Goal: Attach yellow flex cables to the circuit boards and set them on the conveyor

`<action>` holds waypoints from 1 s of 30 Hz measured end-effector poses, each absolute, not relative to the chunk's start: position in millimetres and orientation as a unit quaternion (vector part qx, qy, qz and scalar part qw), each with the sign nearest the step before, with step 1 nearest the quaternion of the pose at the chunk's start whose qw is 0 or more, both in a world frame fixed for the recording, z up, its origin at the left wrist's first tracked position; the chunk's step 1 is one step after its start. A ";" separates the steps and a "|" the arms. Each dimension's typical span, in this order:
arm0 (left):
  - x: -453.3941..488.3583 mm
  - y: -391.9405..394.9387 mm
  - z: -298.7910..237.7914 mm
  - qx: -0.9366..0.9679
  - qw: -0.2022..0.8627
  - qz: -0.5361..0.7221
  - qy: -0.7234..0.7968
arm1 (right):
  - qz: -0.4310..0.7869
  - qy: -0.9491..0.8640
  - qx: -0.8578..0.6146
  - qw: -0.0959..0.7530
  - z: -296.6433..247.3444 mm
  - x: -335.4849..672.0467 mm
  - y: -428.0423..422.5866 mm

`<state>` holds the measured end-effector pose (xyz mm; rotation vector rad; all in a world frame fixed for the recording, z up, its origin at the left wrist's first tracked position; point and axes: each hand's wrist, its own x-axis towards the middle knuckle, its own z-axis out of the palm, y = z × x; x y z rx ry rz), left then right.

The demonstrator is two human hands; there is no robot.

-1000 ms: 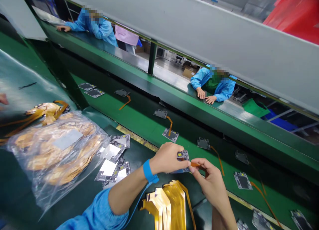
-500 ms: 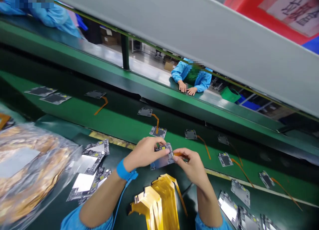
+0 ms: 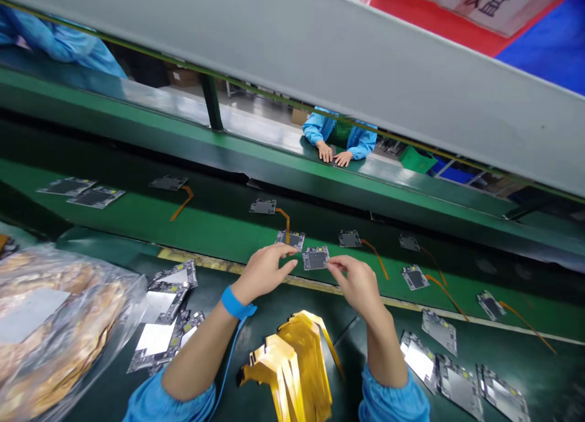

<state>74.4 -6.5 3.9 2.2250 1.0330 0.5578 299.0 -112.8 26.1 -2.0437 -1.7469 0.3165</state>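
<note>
A small dark circuit board (image 3: 315, 259) lies at the near edge of the green conveyor belt (image 3: 137, 218). My right hand (image 3: 355, 281) pinches the board's right edge with its fingertips. My left hand (image 3: 265, 271) hovers just left of the board, fingers loosely spread and holding nothing. A blue wrist strap (image 3: 235, 303) sits on my left wrist. Below my hands lies a stack of yellow flex cables (image 3: 292, 361).
Several boards with orange cables (image 3: 350, 239) ride on the belt. Loose boards are piled at the left (image 3: 167, 309) and the right (image 3: 457, 379). A plastic bag of gold cables (image 3: 50, 324) fills the left. A co-worker's hands (image 3: 333, 155) rest on the far rail.
The board was held up between both hands with an orange cable at its right. Now it is lower and farther out, on the belt edge, and my left hand has come off it.
</note>
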 end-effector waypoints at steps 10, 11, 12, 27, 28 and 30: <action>148.2 38.5 -22.8 0.941 0.132 0.020 0.311 | 0.201 -0.749 -0.630 0.041 32.7 254.4 -117.9; 152.0 43.3 -25.8 0.943 0.126 0.001 0.309 | 0.207 -0.756 -0.619 0.035 33.9 251.1 -118.8; 154.5 47.4 -28.3 0.944 0.119 -0.016 0.307 | 0.214 -0.763 -0.610 0.029 34.7 247.9 -119.7; 157.2 54.5 -21.3 0.933 0.077 -0.003 0.353 | 0.205 -0.836 -0.497 -0.112 1.5 186.6 -126.1; 154.9 53.0 -20.1 0.931 0.084 0.011 0.354 | 0.210 -0.831 -0.501 -0.120 0.2 187.7 -124.7; 148.8 50.1 -16.2 0.929 0.104 0.039 0.353 | 0.222 -0.826 -0.502 -0.127 -1.6 190.4 -122.1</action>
